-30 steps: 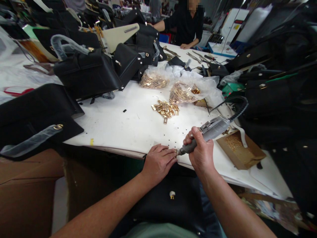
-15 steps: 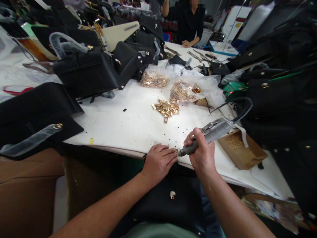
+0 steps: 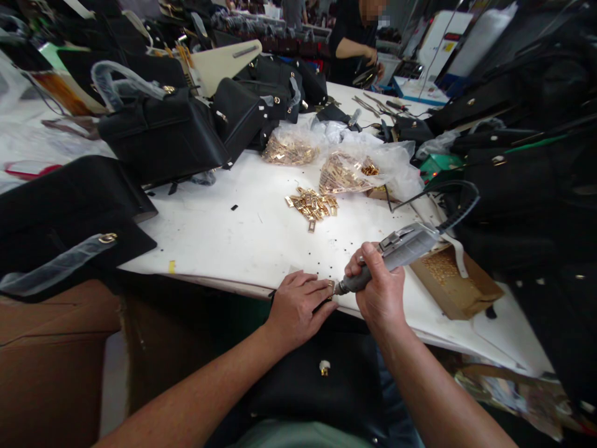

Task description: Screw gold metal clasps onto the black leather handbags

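Observation:
My right hand (image 3: 382,280) is wrapped round a grey electric screwdriver (image 3: 401,252), which tilts down to the left. Its tip meets a small gold metal fitting (image 3: 331,284) at the table's front edge. My left hand (image 3: 298,308) steadies this fitting, fingers over its near side and thumb below; what lies beneath the palm is hidden. On my lap rests a black bag (image 3: 298,373) with a gold lock (image 3: 324,368) on its front. A loose pile of gold fittings (image 3: 311,205) lies on the white table (image 3: 219,230) beyond my hands.
Plastic bags of gold parts (image 3: 345,171) stand behind the pile. A cardboard box of small parts (image 3: 457,283) sits at right, near the screwdriver's cable (image 3: 466,208). Black handbags (image 3: 163,134) crowd the left and right sides. A person (image 3: 354,43) stands across the table.
My left thumb has shifted slightly away from the fingers, showing more of the gold fitting. The screwdriver has barely moved. The person opposite has lifted a hand from the table and now handles a dark item.

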Tool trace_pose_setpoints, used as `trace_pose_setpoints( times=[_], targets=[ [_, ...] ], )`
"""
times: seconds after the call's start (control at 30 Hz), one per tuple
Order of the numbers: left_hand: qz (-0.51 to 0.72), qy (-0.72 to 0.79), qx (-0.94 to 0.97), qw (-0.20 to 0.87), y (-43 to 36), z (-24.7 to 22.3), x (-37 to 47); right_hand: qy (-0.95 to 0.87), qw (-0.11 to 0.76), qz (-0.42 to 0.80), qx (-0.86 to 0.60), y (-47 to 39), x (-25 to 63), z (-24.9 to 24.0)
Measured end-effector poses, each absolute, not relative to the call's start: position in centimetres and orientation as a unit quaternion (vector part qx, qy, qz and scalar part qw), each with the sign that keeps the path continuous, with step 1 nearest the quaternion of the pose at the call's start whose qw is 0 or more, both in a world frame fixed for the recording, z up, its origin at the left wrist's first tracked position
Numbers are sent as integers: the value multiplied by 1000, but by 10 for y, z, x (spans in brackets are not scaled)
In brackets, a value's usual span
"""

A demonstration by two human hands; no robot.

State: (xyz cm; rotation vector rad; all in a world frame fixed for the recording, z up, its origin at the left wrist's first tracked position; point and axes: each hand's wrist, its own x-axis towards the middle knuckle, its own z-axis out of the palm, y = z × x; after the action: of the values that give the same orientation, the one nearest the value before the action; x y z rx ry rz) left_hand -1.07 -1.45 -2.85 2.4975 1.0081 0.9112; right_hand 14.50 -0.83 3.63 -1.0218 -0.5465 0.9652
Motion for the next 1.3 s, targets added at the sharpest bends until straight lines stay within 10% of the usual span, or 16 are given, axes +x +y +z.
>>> trace_pose_setpoints(
  times=[1.3],
  targets=[
    [287,365,873,149,-15,-36,-11,-262,715,411,-501,-8,144,30]
  ],
)
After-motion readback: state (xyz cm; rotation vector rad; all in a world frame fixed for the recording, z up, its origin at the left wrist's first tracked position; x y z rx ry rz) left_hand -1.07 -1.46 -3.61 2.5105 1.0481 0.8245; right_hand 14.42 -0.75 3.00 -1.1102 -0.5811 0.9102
